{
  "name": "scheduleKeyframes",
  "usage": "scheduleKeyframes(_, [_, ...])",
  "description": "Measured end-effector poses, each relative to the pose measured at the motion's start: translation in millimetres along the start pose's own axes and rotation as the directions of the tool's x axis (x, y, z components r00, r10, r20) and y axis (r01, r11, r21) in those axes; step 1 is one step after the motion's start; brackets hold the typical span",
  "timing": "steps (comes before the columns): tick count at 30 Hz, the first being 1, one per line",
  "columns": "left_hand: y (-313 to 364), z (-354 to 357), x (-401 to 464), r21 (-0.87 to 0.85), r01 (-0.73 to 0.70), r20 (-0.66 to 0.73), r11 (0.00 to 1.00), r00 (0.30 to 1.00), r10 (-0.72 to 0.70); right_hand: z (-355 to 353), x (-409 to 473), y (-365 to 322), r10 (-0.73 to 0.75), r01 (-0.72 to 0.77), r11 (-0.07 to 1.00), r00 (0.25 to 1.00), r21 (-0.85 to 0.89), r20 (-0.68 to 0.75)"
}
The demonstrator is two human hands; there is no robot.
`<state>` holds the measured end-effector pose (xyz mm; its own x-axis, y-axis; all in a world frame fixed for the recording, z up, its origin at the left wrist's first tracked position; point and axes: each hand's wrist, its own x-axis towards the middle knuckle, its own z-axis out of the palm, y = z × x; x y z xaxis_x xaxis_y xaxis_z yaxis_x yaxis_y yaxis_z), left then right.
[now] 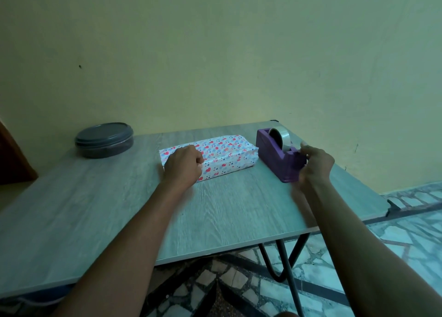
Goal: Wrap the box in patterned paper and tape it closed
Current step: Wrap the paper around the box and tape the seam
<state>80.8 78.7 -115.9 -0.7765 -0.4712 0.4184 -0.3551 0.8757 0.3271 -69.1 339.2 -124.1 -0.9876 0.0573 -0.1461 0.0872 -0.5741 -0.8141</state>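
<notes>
Left grip clenched atop wrapped box; right grip pinching dispenser tape.

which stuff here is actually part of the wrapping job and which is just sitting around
Part of the job:
wrapped box, under the left hand
tape dispenser with its tape roll, right hand at its front end

Just lying about:
round lidded container, at the far left of the table
</notes>
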Motion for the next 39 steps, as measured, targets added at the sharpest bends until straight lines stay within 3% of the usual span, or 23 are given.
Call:
scheduleKeyframes(5, [1,-1,-1,0.006,-0.01,-0.01,1.0,1.0,0.01,-5,-3,11,0.027,-0.023,0.999,0.996,0.049,-0.083])
scheduleKeyframes(10, [-1,0,0,0.001,-0.014,-0.021,1.0,1.0,0.014,-13,5,22,0.053,-0.061,0.996,0.99,-0.058,-0.129])
scheduleKeyframes(16, [0,2,0,0.007,-0.005,-0.037,1.0,0.999,0.006,-29,-2,33,-0.041,0.005,0.984,0.979,-0.178,-0.2])
scheduleKeyframes(19, [-1,2,-1,0.007,-0.019,-0.03,1.0,0.999,0.019,-31,-20,40,-0.218,0.154,0.934,0.961,-0.322,-0.172])
scheduleKeyframes(21, [-3,1,-1,0.0,-0.041,-0.015,0.999,0.999,0.041,-30,-29,42,-0.378,0.282,0.828,0.919,-0.485,-0.112])
scheduleKeyframes(23, [-7,-1,2,-0.004,-0.093,0.018,0.996,0.996,0.093,-30,-31,47,-0.45,0.391,0.73,0.892,-0.56,0.036])
scheduleKeyframes(27, [-24,-8,7,-0.058,-0.214,0.077,0.975,0.973,0.218,-21,-43,53,-0.421,0.5,0.7,0.866,-0.51,0.271])
scheduleKeyframes(31, [-43,-4,-4,0.01,-0.336,-0.003,0.942,0.942,0.336,-6,-55,62,-0.333,0.517,0.719,0.843,-0.465,0.422])
scheduleKeyframes(34, [-58,5,-15,0.056,-0.296,-0.115,0.954,0.947,0.3,12,-60,73,-0.317,0.532,0.711,0.826,-0.46,0.465])
scheduleKeyframes(39, [-77,18,-34,-0.022,-0.237,-0.272,0.971,0.936,0.222,57,-78,79,-0.241,0.566,0.686,0.769,-0.456,0.592])
